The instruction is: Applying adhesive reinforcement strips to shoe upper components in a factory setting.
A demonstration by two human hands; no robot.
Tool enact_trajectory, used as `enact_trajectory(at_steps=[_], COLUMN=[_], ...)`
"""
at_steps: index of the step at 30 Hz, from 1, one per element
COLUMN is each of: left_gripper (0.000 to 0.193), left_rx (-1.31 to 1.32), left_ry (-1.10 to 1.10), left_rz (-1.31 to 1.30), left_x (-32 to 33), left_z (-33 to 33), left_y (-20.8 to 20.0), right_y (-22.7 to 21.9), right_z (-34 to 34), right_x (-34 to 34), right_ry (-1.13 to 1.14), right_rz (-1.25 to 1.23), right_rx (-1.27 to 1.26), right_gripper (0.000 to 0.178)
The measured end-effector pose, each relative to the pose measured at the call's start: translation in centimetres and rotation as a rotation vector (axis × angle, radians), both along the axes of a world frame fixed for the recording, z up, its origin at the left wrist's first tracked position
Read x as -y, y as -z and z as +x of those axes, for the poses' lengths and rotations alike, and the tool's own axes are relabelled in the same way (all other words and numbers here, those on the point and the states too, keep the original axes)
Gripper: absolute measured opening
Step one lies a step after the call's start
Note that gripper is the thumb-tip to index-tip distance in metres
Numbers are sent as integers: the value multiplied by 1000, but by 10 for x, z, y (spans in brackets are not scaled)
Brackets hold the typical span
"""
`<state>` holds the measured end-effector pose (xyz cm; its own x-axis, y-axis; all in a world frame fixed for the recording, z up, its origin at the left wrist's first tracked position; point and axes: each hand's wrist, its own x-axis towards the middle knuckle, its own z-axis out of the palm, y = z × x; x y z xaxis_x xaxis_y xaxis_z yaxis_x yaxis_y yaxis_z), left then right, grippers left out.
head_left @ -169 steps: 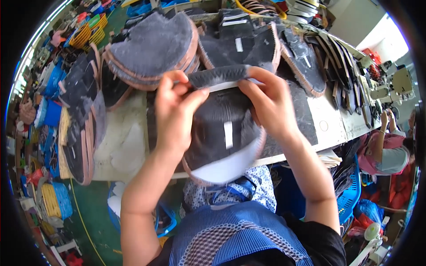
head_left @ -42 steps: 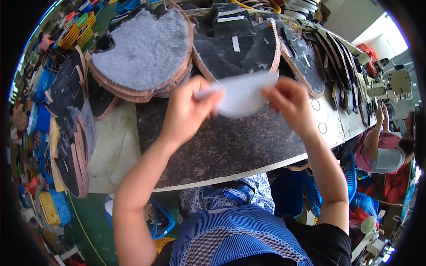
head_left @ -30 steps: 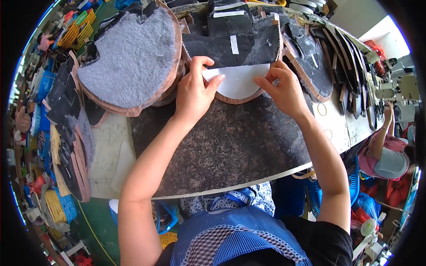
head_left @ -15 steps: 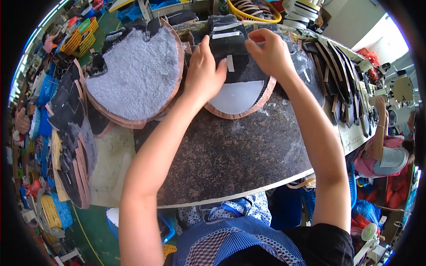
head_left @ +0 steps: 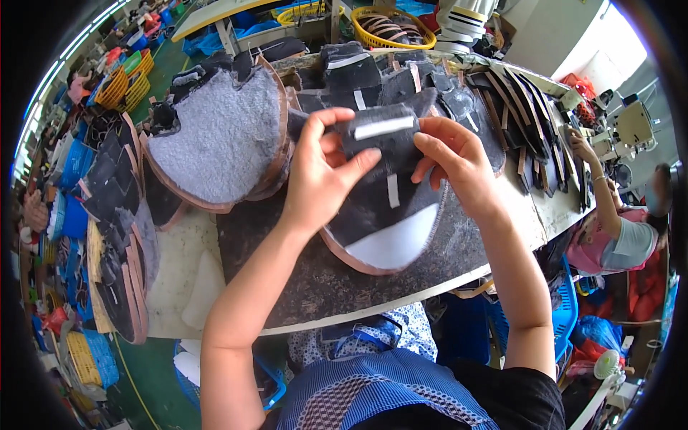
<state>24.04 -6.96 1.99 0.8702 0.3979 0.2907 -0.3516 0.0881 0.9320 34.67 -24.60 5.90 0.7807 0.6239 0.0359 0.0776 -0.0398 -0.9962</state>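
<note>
Both my hands hold a black shoe upper (head_left: 369, 204), lifted and tilted toward me over the dark work mat. It has a tan rim along its rounded near end, a pale half-round patch (head_left: 398, 240) there, a white strip across its far end and a short white strip lower down. My left hand (head_left: 322, 168) grips its left side, thumb on top near the long strip. With thumb and fingers my right hand (head_left: 459, 161) pinches the right side of the far end. Fingertips under the piece are hidden.
A stack of rounded pieces with grey fleece (head_left: 226, 136) lies left of my hands. More black uppers (head_left: 351, 72) lie beyond them, and a row leans at the right (head_left: 527, 118). A yellow basket (head_left: 430, 36) stands past the table. A co-worker (head_left: 616, 233) sits at the right.
The black upper has come up off the far part of the mat and toward me. My right hand, earlier apart from it, now grips its far right side; more uppers show behind.
</note>
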Motion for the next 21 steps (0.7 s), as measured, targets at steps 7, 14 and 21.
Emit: enact_trajectory(at_steps=[7,14,21], left_gripper=[42,49,47], left_rx=[-11,-351,-313], left_ry=[-147,-42,10], left_rz=[-138,-538,389], left_x=[27,11,-15], left_z=[-72,-81,-97], left_y=[11,36,42], right_y=[13,51,57], right_z=[-65,-76,-65], right_x=[21,0,-11], right_ry=[-44,-32,-225], right_rz=[-30,-11,-254], right_rx=[-123,-352,-184], right_gripper=[22,11,19])
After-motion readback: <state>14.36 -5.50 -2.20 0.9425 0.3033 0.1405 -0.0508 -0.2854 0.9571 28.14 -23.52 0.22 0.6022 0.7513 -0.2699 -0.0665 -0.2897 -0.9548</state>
